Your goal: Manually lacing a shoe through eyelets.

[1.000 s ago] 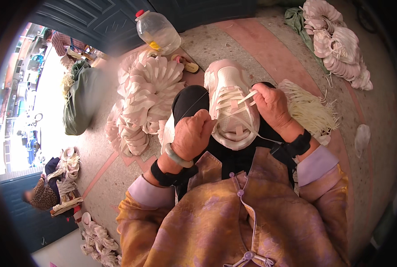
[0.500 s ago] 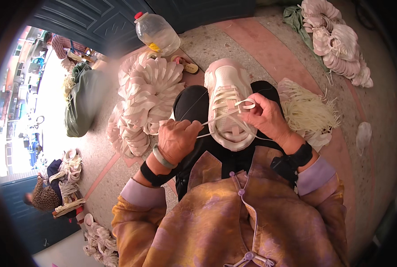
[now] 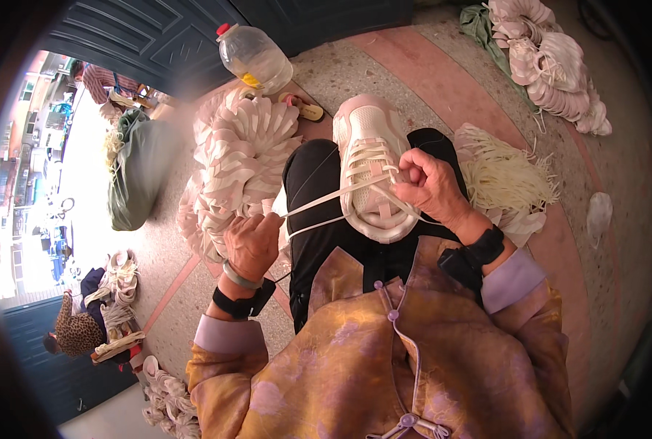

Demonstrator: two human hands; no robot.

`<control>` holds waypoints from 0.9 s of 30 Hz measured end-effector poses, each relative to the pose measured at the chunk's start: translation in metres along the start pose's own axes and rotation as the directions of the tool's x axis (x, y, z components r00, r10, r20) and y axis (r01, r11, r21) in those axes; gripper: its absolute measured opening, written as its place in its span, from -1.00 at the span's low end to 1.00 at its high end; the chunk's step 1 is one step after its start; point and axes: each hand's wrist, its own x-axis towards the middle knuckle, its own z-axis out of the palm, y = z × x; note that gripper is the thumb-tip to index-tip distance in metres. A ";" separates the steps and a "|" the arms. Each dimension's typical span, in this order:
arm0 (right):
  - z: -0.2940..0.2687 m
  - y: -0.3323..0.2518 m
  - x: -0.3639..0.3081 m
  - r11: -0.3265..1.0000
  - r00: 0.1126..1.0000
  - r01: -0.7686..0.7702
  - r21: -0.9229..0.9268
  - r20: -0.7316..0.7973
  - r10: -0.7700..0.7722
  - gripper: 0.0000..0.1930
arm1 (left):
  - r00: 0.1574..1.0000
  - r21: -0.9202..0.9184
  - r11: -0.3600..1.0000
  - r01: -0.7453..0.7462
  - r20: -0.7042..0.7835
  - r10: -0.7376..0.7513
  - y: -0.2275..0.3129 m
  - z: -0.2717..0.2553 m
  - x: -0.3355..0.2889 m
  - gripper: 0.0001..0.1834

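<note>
A cream and pale pink sneaker [image 3: 373,164] rests between my knees, toe pointing away from me. Its shoelace [image 3: 329,198] crosses the front in rows and runs out taut toward the left. My left hand [image 3: 254,241] is closed on that lace, off to the left of the shoe above my thigh. At the right side of the shoe's upper eyelets, my right hand [image 3: 437,189] pinches the lace close to where it leaves the shoe. A second length of lace hangs loose below the taut one, across my left thigh.
Left of my knee lies a heap of pale shoe uppers [image 3: 242,157]. A large clear bottle [image 3: 256,58] and a sandal [image 3: 304,107] stand beyond it. Right of me is a bundle of cream laces [image 3: 512,175]; farther off, another pile of uppers [image 3: 552,69]. Two people work at the left.
My left hand has moved left and slightly down, drawing the lace out longer. The loop that stood by my right fingers has been pulled in.
</note>
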 end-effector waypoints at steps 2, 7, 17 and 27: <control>0.000 0.003 0.000 1.000 1.000 0.010 -0.009 -0.005 -0.010 -0.75 | 1.000 -0.017 1.000 -0.003 0.029 0.004 0.002 0.002 -0.004 -0.94; -0.010 0.011 -0.005 0.999 1.000 -0.010 0.049 0.008 0.009 -0.72 | 1.000 -0.136 0.991 0.005 0.017 -0.003 0.022 0.002 0.001 -0.89; -0.015 0.013 -0.016 0.998 0.999 -0.013 0.065 0.047 0.009 -0.68 | 0.998 -0.096 0.993 -0.067 0.005 0.068 0.016 0.001 0.018 -0.92; -0.010 -0.009 -0.017 0.845 0.903 0.400 -0.355 -0.005 -0.430 -0.66 | 0.985 -0.035 0.996 -0.085 -0.155 0.079 0.018 -0.023 0.031 -0.88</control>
